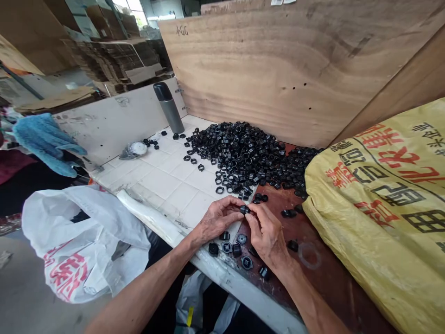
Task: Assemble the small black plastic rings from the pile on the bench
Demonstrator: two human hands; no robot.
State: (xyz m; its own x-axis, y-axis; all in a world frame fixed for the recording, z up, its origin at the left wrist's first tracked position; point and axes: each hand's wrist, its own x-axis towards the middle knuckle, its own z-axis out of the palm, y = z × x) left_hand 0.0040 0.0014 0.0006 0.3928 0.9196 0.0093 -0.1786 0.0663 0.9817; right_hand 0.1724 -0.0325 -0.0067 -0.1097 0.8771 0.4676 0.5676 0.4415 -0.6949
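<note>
Between the fingertips of both hands is a small black plastic cap, held just above the table near its front. My left hand pinches it from the left, thumb and forefinger closed. From the right, my right hand grips the same cap with thumb and fingers. Several loose black caps lie below the hands, some showing a spoked inner face. Beyond the hands rises a big heap of black plastic rings, with a few rings strayed toward the front.
A grey flask stands behind, against wooden boards. To the right a yellow printed sack leans over the table. A white plastic bag hangs at the left, below a blue towel. A small clear bag lies on the white tiles.
</note>
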